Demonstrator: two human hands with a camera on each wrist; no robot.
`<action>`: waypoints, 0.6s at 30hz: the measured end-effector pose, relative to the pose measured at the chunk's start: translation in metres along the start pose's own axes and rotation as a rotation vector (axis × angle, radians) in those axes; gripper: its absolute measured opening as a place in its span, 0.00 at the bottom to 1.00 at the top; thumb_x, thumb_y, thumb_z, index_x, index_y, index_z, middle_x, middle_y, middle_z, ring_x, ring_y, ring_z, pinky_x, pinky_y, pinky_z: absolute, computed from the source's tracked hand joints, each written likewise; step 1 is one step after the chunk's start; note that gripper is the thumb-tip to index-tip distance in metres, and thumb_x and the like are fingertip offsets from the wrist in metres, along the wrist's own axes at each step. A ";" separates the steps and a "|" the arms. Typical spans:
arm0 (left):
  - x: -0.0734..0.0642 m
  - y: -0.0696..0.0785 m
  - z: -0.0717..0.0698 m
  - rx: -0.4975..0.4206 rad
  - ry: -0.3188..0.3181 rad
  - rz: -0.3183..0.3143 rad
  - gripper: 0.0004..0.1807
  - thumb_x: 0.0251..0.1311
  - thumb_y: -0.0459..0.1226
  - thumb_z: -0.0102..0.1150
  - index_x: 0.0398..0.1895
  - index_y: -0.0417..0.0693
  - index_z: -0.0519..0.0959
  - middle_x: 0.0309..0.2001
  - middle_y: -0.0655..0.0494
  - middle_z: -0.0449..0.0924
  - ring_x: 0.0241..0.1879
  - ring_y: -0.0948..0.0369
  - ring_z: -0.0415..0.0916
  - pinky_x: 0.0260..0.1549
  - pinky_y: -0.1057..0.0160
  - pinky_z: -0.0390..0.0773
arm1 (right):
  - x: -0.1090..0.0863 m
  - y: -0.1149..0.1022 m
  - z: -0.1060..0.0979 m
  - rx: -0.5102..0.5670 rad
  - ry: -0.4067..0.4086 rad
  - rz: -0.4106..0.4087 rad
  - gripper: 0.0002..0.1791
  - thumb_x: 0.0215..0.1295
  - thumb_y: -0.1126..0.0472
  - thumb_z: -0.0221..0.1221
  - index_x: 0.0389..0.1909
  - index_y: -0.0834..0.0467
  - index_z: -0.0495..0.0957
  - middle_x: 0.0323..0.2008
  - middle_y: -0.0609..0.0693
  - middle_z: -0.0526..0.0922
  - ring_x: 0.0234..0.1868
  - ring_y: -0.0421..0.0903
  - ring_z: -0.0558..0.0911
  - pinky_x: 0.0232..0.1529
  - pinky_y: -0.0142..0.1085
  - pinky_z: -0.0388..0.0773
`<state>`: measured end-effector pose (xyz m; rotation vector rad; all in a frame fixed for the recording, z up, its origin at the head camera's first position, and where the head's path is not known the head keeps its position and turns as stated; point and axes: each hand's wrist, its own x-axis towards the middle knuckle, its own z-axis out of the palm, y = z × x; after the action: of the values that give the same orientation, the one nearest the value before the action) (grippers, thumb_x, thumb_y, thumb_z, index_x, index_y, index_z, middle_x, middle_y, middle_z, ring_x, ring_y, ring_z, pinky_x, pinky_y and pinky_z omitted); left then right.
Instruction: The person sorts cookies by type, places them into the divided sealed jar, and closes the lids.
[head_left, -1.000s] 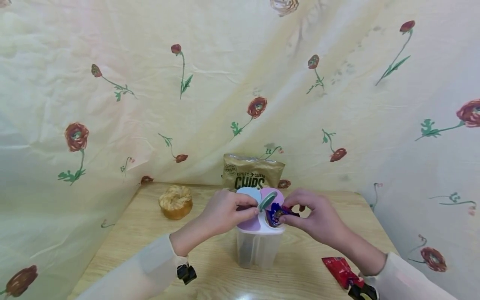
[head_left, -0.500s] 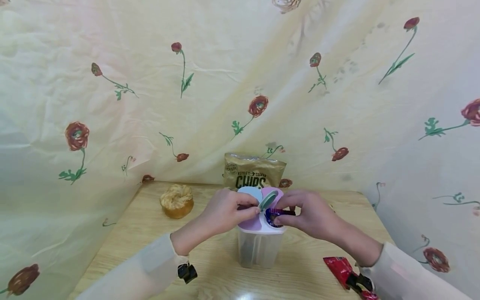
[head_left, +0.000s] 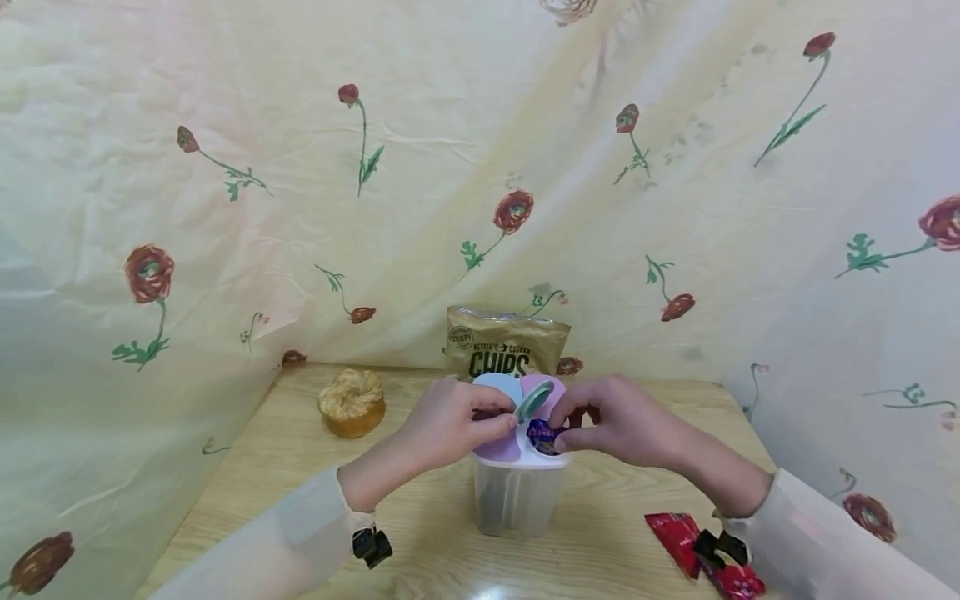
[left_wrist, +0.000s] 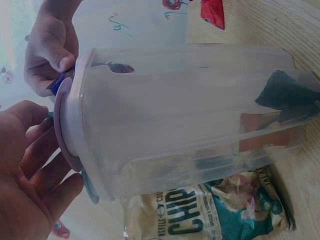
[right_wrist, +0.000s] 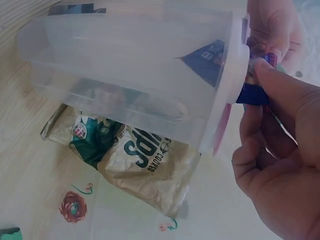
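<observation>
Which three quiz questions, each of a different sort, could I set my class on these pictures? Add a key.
1. Open: What does the right hand pinch at the top of the clear container?
2. True or false: The left hand holds the round bread.
3. Choice: In the head view, where is the gold chip bag? A) in front of the container; B) behind it; C) inside it.

Key:
1. A blue packet, partly inside.
2. False; it holds the raised green flap.
3. B

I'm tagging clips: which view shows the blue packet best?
Right wrist: the blue packet shows both inside the translucent container and outside it. The head view shows only its upper part; left wrist, a blue sliver and a blurred tip.
</observation>
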<state>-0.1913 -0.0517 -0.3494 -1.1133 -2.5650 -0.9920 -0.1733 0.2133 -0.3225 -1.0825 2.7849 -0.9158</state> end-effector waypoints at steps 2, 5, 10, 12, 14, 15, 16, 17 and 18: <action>0.000 0.001 -0.001 -0.003 -0.001 -0.006 0.06 0.64 0.44 0.66 0.39 0.57 0.90 0.34 0.68 0.89 0.28 0.74 0.78 0.28 0.71 0.74 | 0.002 -0.001 0.002 -0.016 -0.015 -0.020 0.07 0.59 0.59 0.74 0.33 0.42 0.88 0.35 0.34 0.84 0.32 0.36 0.78 0.33 0.32 0.78; 0.000 0.001 -0.002 -0.004 -0.001 -0.008 0.06 0.64 0.43 0.67 0.39 0.57 0.90 0.33 0.68 0.89 0.27 0.74 0.76 0.27 0.71 0.74 | 0.003 -0.003 0.004 -0.083 -0.028 -0.070 0.05 0.61 0.58 0.73 0.32 0.42 0.88 0.35 0.33 0.85 0.36 0.34 0.80 0.37 0.34 0.80; -0.001 0.000 -0.002 0.003 0.002 -0.009 0.05 0.64 0.42 0.67 0.38 0.57 0.90 0.33 0.68 0.89 0.27 0.74 0.75 0.26 0.72 0.74 | 0.005 -0.007 0.007 -0.227 -0.030 -0.124 0.04 0.63 0.58 0.71 0.34 0.44 0.90 0.35 0.33 0.88 0.36 0.32 0.82 0.37 0.33 0.80; -0.001 0.001 -0.002 0.005 0.004 -0.012 0.05 0.64 0.42 0.67 0.38 0.57 0.90 0.33 0.68 0.89 0.27 0.74 0.76 0.26 0.72 0.74 | 0.006 -0.010 0.008 -0.264 -0.037 -0.132 0.05 0.63 0.59 0.71 0.36 0.44 0.89 0.33 0.33 0.87 0.33 0.31 0.81 0.35 0.31 0.79; -0.001 0.002 -0.002 0.008 0.004 -0.016 0.05 0.64 0.43 0.67 0.38 0.57 0.90 0.33 0.68 0.89 0.27 0.74 0.76 0.26 0.72 0.74 | 0.006 -0.014 0.008 -0.290 -0.027 -0.147 0.06 0.62 0.59 0.72 0.35 0.44 0.87 0.32 0.33 0.85 0.31 0.31 0.79 0.32 0.30 0.77; -0.001 0.002 -0.002 0.011 0.002 -0.017 0.05 0.64 0.43 0.67 0.38 0.58 0.90 0.33 0.68 0.89 0.27 0.74 0.76 0.26 0.72 0.74 | 0.007 -0.015 0.008 -0.300 -0.020 -0.162 0.07 0.61 0.60 0.73 0.34 0.44 0.86 0.32 0.34 0.84 0.31 0.32 0.78 0.32 0.29 0.76; -0.001 0.002 -0.001 0.013 0.000 -0.016 0.05 0.64 0.43 0.67 0.39 0.57 0.90 0.33 0.68 0.89 0.27 0.74 0.76 0.26 0.72 0.74 | 0.007 -0.017 0.008 -0.308 -0.015 -0.175 0.07 0.60 0.60 0.73 0.34 0.44 0.85 0.32 0.34 0.83 0.31 0.32 0.78 0.32 0.29 0.76; 0.000 0.002 -0.001 0.016 -0.001 -0.017 0.05 0.64 0.43 0.67 0.39 0.58 0.90 0.33 0.69 0.89 0.27 0.74 0.76 0.26 0.72 0.74 | 0.008 -0.018 0.007 -0.315 -0.009 -0.186 0.08 0.60 0.60 0.73 0.34 0.44 0.85 0.32 0.34 0.83 0.31 0.33 0.78 0.32 0.29 0.76; 0.000 0.002 -0.001 0.018 -0.002 -0.018 0.05 0.64 0.43 0.67 0.39 0.58 0.90 0.33 0.69 0.89 0.26 0.74 0.75 0.25 0.72 0.74 | 0.008 -0.020 0.007 -0.320 -0.005 -0.192 0.08 0.60 0.60 0.74 0.33 0.44 0.85 0.33 0.34 0.83 0.32 0.33 0.78 0.33 0.29 0.77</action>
<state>-0.1897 -0.0515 -0.3478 -1.0892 -2.5849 -0.9697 -0.1660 0.1929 -0.3167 -1.4091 2.9301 -0.4818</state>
